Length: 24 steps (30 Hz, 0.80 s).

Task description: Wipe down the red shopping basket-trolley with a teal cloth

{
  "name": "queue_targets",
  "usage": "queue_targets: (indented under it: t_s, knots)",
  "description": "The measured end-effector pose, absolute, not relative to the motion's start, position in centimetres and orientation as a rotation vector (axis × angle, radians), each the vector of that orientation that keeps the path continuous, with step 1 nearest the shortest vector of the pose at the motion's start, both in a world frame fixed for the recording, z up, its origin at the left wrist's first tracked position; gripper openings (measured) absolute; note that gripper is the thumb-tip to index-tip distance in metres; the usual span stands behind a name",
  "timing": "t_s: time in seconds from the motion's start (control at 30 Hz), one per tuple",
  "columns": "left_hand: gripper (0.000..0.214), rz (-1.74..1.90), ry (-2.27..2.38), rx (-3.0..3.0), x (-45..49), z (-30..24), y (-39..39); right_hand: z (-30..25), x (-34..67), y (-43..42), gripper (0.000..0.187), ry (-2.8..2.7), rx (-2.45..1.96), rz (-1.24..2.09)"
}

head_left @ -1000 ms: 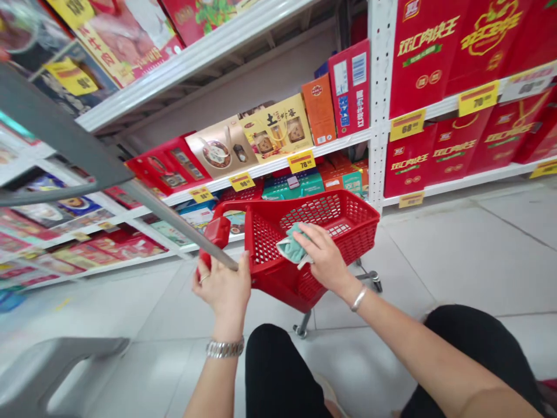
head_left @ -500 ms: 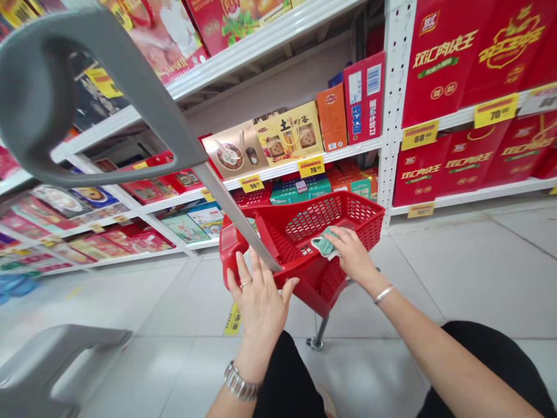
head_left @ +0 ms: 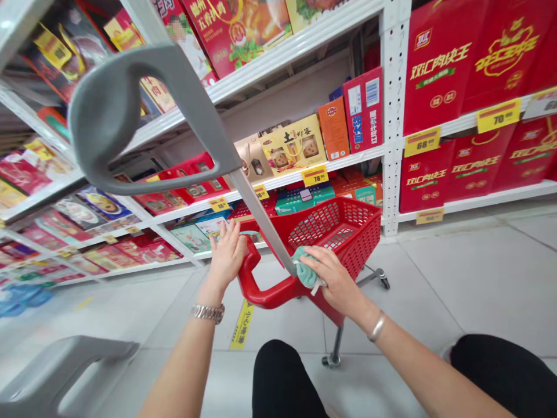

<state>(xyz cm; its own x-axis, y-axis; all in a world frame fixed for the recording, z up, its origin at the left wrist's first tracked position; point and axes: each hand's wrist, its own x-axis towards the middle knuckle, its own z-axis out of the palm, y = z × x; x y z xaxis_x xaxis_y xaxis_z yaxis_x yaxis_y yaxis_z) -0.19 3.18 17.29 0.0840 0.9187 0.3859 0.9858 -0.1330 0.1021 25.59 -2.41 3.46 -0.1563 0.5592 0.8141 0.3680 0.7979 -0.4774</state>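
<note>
So the teal cloth (head_left: pixel 307 268) had shifted from inside the red basket (head_left: pixel 348 232) out to where the basket's handle (head_left: pixel 265 299) meets its rim. It was all bunched up, pressed under the right hand (head_left: pixel 335 280), fingers close together. The left hand (head_left: pixel 228 255) was spread, up against the handle.

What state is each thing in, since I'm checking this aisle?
left hand: open, fingers spread, by the red basket grip
right hand: cupped over the cloth
teal cloth: bunched against the basket
red wheeled basket: upright, wheels on floor
grey handle: raised on metal pole
red gift boxes: shelved upright
</note>
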Motion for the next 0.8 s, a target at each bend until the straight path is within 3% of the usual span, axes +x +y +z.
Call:
queue_targets:
  t_s: [0.23,0.43,0.6,0.7,0.8]
  knots:
    - [0.063,-0.222,-2.086,-2.257,0.9,15.8,5.5,1.0,29.4,-0.7,0.079,-1.623,-0.957,0.044]
    - [0.065,-0.145,-2.160,-2.216,3.3,15.9,5.1,10.6,28.8,-4.2,0.065,-1.473,-0.795,-0.173]
    - [0.062,-0.158,-2.090,-2.254,5.1,15.7,4.7,19.1,28.2,-4.0,0.067,-1.388,-0.641,-0.424]
    - [0.061,-0.222,-2.012,-2.245,5.6,15.1,4.7,19.7,27.3,-2.1,0.073,-1.473,-0.679,-0.436]
    - [0.063,-0.269,-1.990,-2.208,6.3,14.8,4.6,16.8,26.9,-0.2,0.082,-1.537,-0.750,-0.359]
